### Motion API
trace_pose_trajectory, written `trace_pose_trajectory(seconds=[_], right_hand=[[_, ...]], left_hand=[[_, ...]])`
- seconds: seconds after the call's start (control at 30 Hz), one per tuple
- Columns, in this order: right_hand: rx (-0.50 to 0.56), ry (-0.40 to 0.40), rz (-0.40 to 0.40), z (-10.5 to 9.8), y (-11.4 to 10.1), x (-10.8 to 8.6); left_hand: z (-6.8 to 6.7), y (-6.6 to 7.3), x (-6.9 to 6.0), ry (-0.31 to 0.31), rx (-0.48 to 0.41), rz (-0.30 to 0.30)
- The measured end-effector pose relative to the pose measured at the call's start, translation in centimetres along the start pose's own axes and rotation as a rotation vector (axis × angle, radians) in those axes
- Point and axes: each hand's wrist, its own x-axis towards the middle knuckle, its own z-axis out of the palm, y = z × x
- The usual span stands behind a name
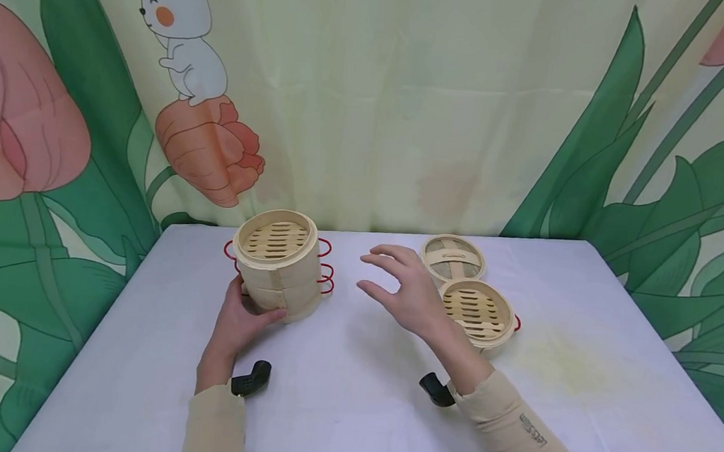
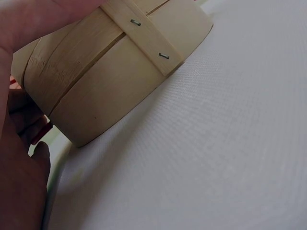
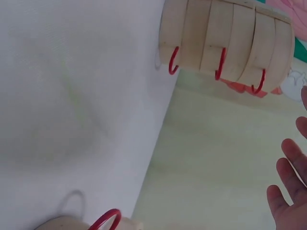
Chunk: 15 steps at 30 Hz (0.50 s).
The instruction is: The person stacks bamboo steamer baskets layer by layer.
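A stack of bamboo steamer baskets [image 1: 268,279] with red loop handles [image 3: 221,64] stands at the left of the table. Its top tier shows a slatted floor with nothing on it. My left hand [image 1: 243,329] grips the lower part of the stack, thumb across the front and fingers round the left side. In the left wrist view the bottom tier [image 2: 110,96] meets the cloth. My right hand [image 1: 409,292] hovers right of the stack, fingers spread and touching nothing. Behind it sits a single steamer basket [image 1: 475,311], partly hidden by the forearm.
A round bamboo steamer lid [image 1: 455,253] lies behind the single basket, partly overlapped by it in view. White cloth [image 1: 334,422] covers the table, and a printed curtain [image 1: 372,99] hangs along its far edge. Black wrist-worn devices [image 1: 252,378] are on both wrists.
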Motion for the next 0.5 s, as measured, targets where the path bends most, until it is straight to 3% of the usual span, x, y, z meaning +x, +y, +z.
trace_pose_trajectory(seconds=[0.5], right_hand=[[-0.007, -0.006, 0.023, -1.8, 1.5, -2.7]], left_hand=[[-0.1, 0.1, -0.1, -0.007, 0.005, -0.028]])
